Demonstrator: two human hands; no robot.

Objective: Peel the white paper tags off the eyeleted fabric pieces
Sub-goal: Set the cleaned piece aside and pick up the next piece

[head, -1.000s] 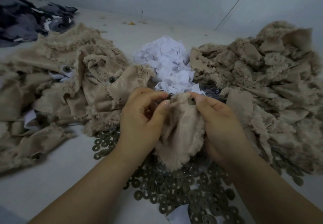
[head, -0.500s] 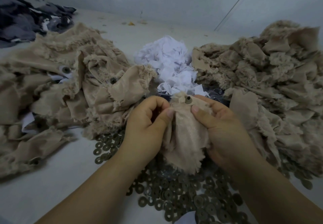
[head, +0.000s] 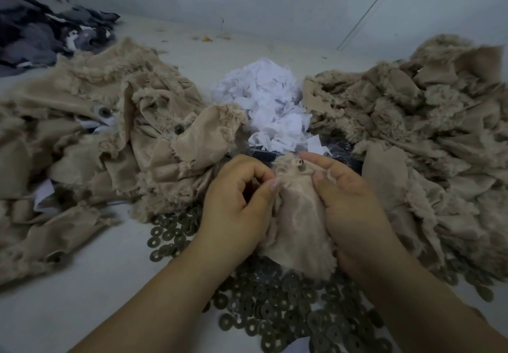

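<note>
A beige frayed fabric piece [head: 298, 223] hangs between both hands above the table centre. Its metal eyelet [head: 301, 166] shows at the top edge. My left hand [head: 236, 206] pinches the piece's upper left edge with thumb and fingers. On the right side my right hand [head: 354, 206] grips it, forefinger stretched toward the eyelet. No white tag shows on this piece. A heap of peeled white paper tags [head: 270, 107] lies just behind the hands.
A pile of beige pieces with eyelets and white tags [head: 110, 138] lies at the left. Another beige pile [head: 428, 132] fills the right. Loose metal washers [head: 277, 308] cover the table under my forearms. Dark grey cloth [head: 41, 36] sits far left by the wall.
Both hands have lowered slightly toward me with the fabric piece. The piece has turned so its eyelet sits at the top between my fingertips.
</note>
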